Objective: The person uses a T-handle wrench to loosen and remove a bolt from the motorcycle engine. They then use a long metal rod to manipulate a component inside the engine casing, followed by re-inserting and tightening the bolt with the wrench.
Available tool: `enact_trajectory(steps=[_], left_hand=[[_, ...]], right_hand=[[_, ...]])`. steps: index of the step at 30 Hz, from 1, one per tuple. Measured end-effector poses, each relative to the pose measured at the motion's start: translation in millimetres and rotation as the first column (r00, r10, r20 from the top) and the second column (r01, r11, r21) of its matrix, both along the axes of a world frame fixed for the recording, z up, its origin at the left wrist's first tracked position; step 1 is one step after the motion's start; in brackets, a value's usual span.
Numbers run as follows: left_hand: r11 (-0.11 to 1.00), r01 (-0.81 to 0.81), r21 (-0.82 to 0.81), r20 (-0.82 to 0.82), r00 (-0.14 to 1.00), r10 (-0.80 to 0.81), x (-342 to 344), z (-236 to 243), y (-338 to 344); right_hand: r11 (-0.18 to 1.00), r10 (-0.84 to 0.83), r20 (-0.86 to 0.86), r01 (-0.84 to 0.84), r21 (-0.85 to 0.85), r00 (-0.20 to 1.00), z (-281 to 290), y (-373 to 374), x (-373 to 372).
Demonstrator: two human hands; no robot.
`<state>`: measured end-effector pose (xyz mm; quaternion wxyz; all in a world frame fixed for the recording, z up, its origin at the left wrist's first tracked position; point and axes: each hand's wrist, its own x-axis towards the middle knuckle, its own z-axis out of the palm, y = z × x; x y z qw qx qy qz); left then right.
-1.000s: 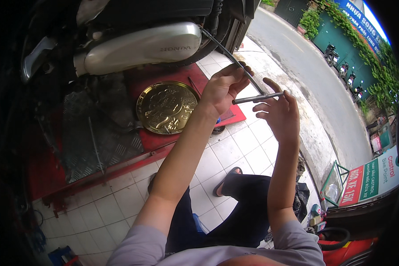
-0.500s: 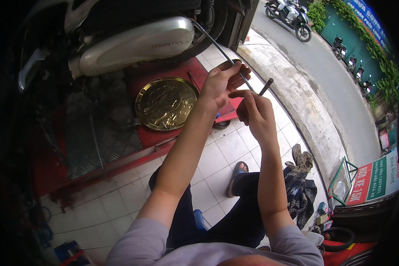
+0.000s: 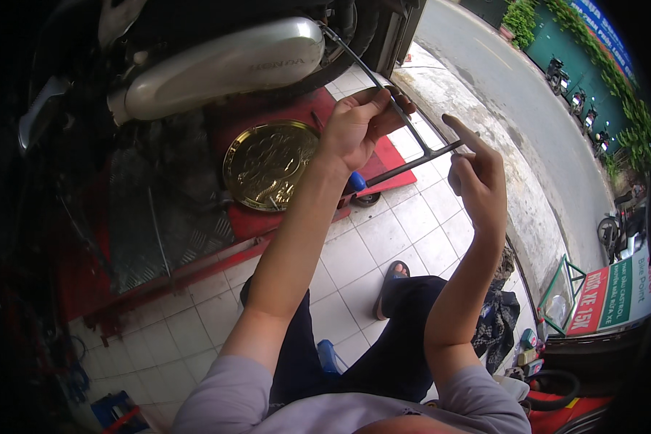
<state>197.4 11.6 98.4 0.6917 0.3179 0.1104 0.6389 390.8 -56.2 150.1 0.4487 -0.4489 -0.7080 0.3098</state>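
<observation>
My left hand is loosely closed around the long dark shaft of a T-handle wrench, which runs up to the underside of the scooter beside its silver side cover and wheel. My right hand is at the outer end of the crossbar, index finger stretched across it and other fingers loosely bent, not wrapped round it. A blue piece shows by the crossbar's inner end. A round gold tray lies below my left hand on the red platform.
The red platform stands on white floor tiles. My legs and sandal are below. At right are dark cloths, a signboard, bottles, red equipment, and a pale ledge beside the road with parked motorbikes.
The crossbar has turned since half a second ago. My right hand has moved rightward, with its index finger extended. A motorbike seen passing on the road is gone from there.
</observation>
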Motion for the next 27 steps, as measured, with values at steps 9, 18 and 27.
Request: enact_trajectory(steps=[9,18,27], left_hand=[[0.994,-0.096,-0.057,-0.001,0.995,0.096,-3,2,2],[0.983,-0.150,-0.110,0.000,0.989,0.151,-6,3,3],[0.982,-0.165,-0.096,0.029,0.985,0.168,-13,4,4]], right_hand=[[0.907,0.286,0.415,-0.384,0.174,0.864,8,-22,-28],[0.931,0.354,0.668,-0.318,-0.181,0.654,13,-29,-11],[0.986,-0.066,0.371,0.002,0.169,0.926,6,-17,-9]])
